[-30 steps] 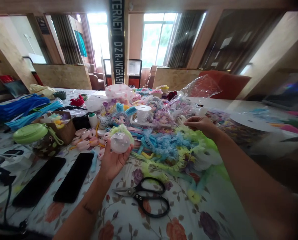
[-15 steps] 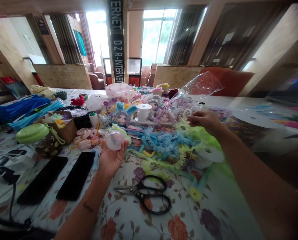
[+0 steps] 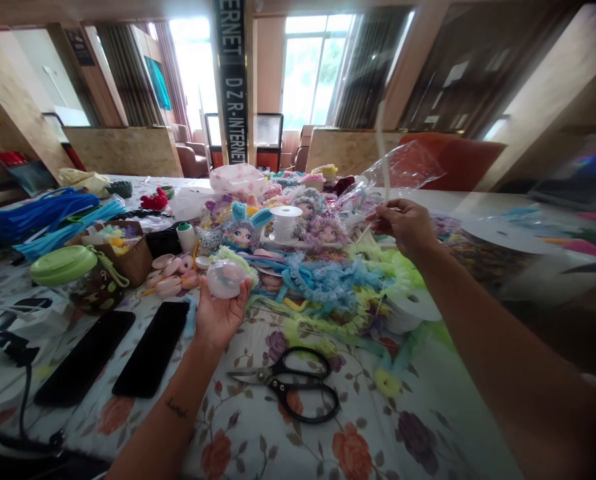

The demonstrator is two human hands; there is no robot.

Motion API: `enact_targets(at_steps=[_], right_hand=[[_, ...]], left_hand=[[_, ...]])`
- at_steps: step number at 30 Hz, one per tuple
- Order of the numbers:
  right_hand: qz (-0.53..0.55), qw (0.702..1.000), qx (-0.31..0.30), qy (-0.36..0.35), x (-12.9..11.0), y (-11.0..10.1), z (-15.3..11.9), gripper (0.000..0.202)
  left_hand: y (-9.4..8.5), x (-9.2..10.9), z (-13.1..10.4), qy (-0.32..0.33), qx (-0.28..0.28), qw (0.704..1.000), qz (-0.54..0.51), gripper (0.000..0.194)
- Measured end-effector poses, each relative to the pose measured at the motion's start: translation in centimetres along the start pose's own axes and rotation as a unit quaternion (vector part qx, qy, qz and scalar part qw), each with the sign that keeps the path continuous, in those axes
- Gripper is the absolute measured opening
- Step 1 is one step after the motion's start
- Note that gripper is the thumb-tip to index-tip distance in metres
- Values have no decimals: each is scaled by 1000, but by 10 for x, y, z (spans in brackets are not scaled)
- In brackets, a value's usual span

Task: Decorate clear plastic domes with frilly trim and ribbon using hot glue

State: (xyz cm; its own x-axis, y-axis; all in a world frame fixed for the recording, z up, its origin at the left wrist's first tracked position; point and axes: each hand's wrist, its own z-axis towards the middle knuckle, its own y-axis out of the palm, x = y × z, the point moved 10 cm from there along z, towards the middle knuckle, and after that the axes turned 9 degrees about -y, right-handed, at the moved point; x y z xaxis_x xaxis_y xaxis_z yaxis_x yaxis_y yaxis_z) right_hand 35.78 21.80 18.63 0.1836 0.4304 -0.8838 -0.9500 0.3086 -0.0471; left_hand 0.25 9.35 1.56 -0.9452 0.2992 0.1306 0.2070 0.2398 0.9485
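Note:
My left hand (image 3: 218, 319) is closed around a clear, round plastic piece (image 3: 225, 280), its fingers curled against the sides. Pale yellow-green fluffy trim (image 3: 252, 272) shows just behind that piece. Over the right part of the pile, my right hand (image 3: 409, 225) pinches a thin whitish strip (image 3: 384, 160) that stands up from the fingertips, blurred toward its top. A doll head with blue bunny ears (image 3: 241, 233), a white spool (image 3: 284, 225) and blue ruffled lace (image 3: 323, 283) lie between the hands. Black-handled scissors (image 3: 303, 383) rest in front, blades pointing left.
Two dark phones (image 3: 151, 350) lie at left, near a green-lidded jar (image 3: 63, 267) and a small cardboard box (image 3: 128, 257). Pink oval pieces (image 3: 168, 277) sit beside them. Another white spool (image 3: 413, 305) and lime netting (image 3: 418, 277) are at right, with clear plastic wrap (image 3: 413, 167) behind.
The whitish strip, earlier bunched low by my right fingers, now rises upright above them. My right hand has turned slightly; my left hand keeps hold of the clear round piece.

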Motion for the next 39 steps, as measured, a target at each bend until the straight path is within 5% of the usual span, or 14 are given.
enact_targets(at_steps=[12,21,26,33,39], right_hand=[[151,988,8,-21,-21,18,-14,25],[110,990,-71,-62,-32,31,-97,38],[73,983,-124,-115,-34,36,-134,24],[243,966,-92,3,3,32,-145,27],[204,975,-82,20,2,32,-152,17]], left_hand=[[16,-17,-2,28,-50,974,218,51],[20,-22,-9,93,-45,927,360,74],[15,-23,-7,85,-17,922,378,83],[12,-29,-6,61,-29,917,393,87],[8,-29,-3,67,-32,915,396,92]])
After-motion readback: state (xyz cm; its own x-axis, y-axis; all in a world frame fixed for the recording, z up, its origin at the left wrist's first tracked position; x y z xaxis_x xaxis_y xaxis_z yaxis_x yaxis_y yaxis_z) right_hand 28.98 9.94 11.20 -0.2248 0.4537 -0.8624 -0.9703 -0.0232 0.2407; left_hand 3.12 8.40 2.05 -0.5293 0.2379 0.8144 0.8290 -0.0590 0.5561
